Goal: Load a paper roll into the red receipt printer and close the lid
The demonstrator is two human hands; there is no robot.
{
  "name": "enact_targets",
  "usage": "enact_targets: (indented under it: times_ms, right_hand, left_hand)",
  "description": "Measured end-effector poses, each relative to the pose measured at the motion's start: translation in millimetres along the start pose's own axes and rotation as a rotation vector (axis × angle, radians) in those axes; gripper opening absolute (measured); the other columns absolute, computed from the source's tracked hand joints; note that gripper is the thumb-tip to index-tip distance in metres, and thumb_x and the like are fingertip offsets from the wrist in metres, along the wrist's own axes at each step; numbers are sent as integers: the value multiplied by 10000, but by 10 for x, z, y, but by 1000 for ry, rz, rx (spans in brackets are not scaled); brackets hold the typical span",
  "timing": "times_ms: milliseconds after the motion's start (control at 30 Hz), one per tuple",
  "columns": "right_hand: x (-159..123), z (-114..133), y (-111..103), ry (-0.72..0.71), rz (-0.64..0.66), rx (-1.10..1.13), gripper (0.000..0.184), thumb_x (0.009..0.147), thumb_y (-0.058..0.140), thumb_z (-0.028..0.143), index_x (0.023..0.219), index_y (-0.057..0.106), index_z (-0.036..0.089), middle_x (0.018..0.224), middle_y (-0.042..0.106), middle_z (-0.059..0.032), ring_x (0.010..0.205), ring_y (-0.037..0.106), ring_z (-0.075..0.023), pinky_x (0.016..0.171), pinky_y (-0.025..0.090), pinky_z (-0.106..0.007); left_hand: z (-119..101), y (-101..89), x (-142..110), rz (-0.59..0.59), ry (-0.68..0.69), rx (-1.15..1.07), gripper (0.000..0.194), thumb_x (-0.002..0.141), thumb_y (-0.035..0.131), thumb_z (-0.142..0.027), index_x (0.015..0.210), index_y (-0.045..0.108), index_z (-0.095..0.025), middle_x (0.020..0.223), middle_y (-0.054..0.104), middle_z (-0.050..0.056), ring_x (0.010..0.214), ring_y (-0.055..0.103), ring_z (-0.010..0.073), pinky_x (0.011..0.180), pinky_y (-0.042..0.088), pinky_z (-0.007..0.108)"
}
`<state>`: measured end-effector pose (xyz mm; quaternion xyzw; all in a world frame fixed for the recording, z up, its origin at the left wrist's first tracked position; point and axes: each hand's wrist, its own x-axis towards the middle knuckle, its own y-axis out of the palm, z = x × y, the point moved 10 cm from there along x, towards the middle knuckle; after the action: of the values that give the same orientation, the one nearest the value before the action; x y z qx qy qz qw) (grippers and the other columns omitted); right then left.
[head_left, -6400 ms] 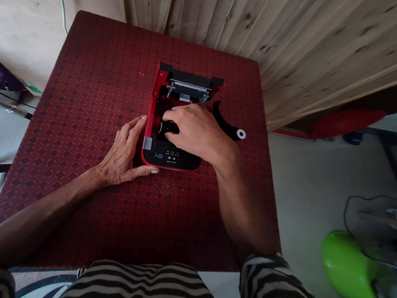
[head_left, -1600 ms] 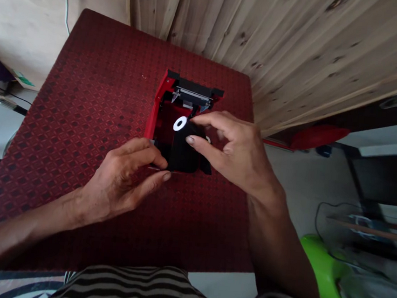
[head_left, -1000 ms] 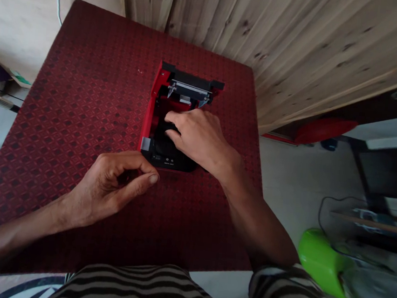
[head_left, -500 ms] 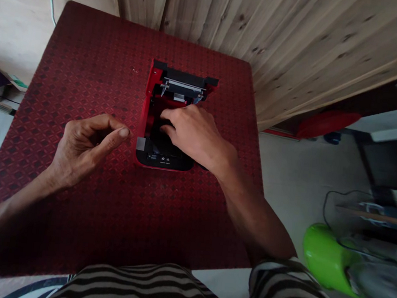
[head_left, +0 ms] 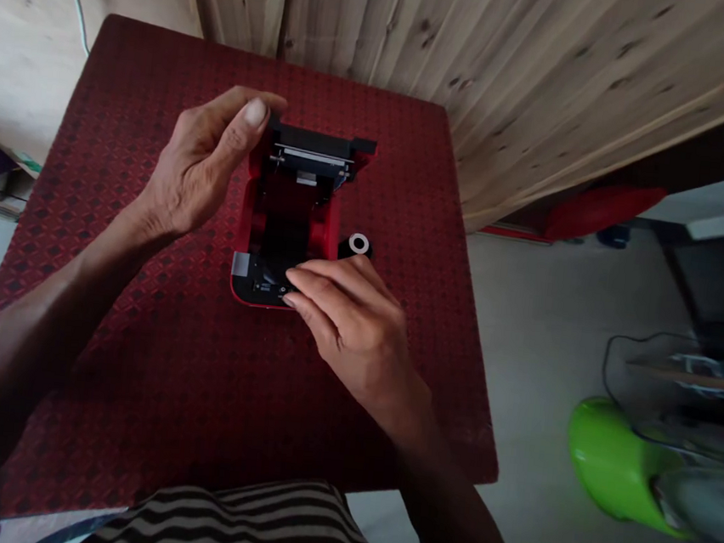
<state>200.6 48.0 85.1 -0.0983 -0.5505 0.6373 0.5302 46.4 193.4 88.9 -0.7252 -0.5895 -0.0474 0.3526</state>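
Observation:
A red and black printer, probably a label printer, stands on the table with its lid raised. My left hand is closed on the lid's upper left corner, thumb on the near side. Inside, the dark bay shows a black surface whose nature I cannot tell. Over the front panel, my right hand has its fingertips pinched together by the small buttons. Whatever those fingertips hold, if anything, is too dark to see. Just right of the printer sits a small black roll with a white ring end, partly behind my right hand.
The table has a red patterned cover. A wooden plank wall borders its far side. To the right, on the floor, lie a bright green bucket-like container and a dark cord.
My left hand has moved up and away from me, onto the lid's corner. My right hand has come out of the bay to the front panel, uncovering the small roll.

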Motion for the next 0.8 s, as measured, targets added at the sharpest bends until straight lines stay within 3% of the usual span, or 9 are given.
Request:
enact_targets:
  times_ms: [67, 233, 333, 467, 567, 667, 800]
  right_hand:
    - [-3, -31, -17, 3, -54, -6, 148, 1079, 653, 152, 1156, 779, 157, 1075, 826, -79, 968, 719, -200, 921, 620, -375]
    - [-25, 86, -43, -106, -104, -147, 200, 1062, 619, 63, 1107, 777, 179, 1028, 830, -58, 893, 691, -190, 825, 595, -375]
    - [-75, 181, -51, -153, -115, -223, 223, 1052, 624, 54, 1117, 772, 207, 1101, 833, -56, 914, 705, -189, 774, 573, -376]
    - [-155, 206, -92, -127, -192, -232, 220, 1025, 634, 20, 1095, 767, 181, 1022, 816, -59, 832, 680, -167, 705, 574, -336]
    - [-206, 211, -93, -117, -244, -212, 200, 995, 660, -5, 1108, 764, 123, 993, 805, -88, 787, 662, -166, 685, 579, -328]
    - [-231, 183, -68, -91, -254, -178, 200, 1003, 675, 14, 1134, 756, 142, 985, 795, -74, 786, 657, -163, 694, 582, -327]
    - [-243, 146, -53, -62, -255, -145, 202, 1010, 684, 33, 1157, 744, 158, 998, 793, -69, 799, 650, -163, 701, 582, -333]
  left_hand:
    - [-86, 26, -20, 4, -8, 15, 706, 1087, 417, -789, 1252, 786, -209, 952, 745, 31, 899, 684, 177, 844, 518, 321]
    - [-256, 31, -223, 20, -43, 33, 619, 1132, 448, -696, 1196, 791, -185, 1045, 798, -13, 950, 691, 122, 903, 519, 259]
    - [-341, 46, -327, 51, -11, 65, 527, 1159, 449, -604, 1280, 772, -205, 1170, 806, 9, 1079, 721, 164, 988, 530, 313]
    - [-377, 151, -498, 164, 71, 160, 475, 1157, 429, -541, 1302, 776, -252, 1337, 786, 58, 1278, 709, 253, 1140, 510, 458]
    - [-402, 208, -676, 189, 194, 245, 378, 1135, 499, -478, 1300, 784, -292, 1367, 784, 62, 1289, 726, 291, 1143, 491, 517]
    - [-439, 250, -827, 183, 314, 283, 328, 1104, 580, -402, 1358, 760, -299, 1384, 778, 85, 1321, 725, 330, 1123, 485, 539]
    - [-343, 265, -843, 187, 248, 273, 367, 1032, 659, -548, 1312, 779, -343, 1338, 792, 75, 1318, 725, 362, 1140, 484, 571]
